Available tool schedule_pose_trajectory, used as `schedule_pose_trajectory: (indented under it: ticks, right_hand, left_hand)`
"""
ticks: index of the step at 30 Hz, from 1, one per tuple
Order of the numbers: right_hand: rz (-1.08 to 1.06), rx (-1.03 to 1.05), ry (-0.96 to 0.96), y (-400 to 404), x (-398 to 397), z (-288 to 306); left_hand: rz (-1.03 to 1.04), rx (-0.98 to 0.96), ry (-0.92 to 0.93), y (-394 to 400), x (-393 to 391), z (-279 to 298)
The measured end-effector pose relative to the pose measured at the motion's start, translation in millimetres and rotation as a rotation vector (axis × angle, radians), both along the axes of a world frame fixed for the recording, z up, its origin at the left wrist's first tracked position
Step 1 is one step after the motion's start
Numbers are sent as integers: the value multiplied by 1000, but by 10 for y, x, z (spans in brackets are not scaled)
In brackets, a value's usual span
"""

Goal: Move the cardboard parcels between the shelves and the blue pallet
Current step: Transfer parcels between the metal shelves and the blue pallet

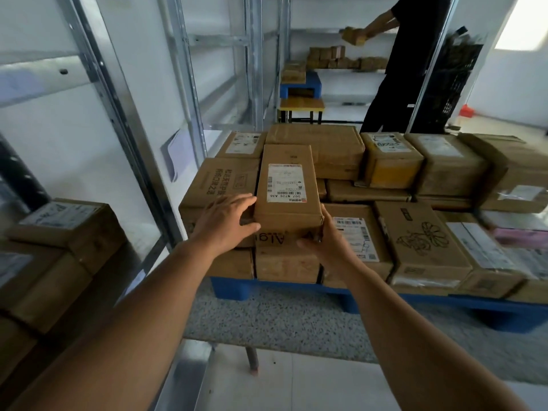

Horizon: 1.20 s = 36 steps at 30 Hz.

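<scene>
A long brown cardboard parcel with a white barcode label lies on top of the stack on the blue pallet. My left hand is pressed against the parcel's near left corner, fingers spread. My right hand grips its near right corner, thumb under the front edge. Both hands clasp this parcel from either side. Several more parcels of mixed sizes fill the pallet around it, stacked two or three deep.
Metal shelving stands at the left, with parcels on its lower shelf. The pallet rests on a speckled table. Farther back a person in black handles small boxes at another shelf, beside a second blue pallet on a stool.
</scene>
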State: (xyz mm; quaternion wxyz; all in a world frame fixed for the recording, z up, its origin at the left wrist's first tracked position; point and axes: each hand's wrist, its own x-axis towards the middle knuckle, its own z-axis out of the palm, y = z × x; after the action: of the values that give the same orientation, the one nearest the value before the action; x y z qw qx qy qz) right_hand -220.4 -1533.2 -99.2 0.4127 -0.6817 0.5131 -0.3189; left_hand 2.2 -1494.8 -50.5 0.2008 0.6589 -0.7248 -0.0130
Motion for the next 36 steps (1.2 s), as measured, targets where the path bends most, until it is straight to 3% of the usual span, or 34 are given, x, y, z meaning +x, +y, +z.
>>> schedule_pose_trajectory:
  ticks: [16, 20, 23, 28, 32, 36]
  right_hand:
    - [-27, -70, 192, 60, -114, 134]
    - [-132, -319, 360, 103, -221, 399]
    - [-164, -587, 384, 239, -202, 610]
    - [46, -788, 275, 688, 64, 576]
    - [215, -802, 262, 957, 282, 351]
    - [367, -778, 218, 1229, 502, 120]
  left_hand:
    - [89, 3, 27, 177, -122, 82]
    - [165, -89, 47, 396, -223, 179]
    - [234, -173, 49, 589, -329, 260]
    - [399, -201, 111, 1080, -486, 160]
    - [579, -131, 206, 1564, -553, -91]
    - [721, -110, 179, 2078, -556, -328]
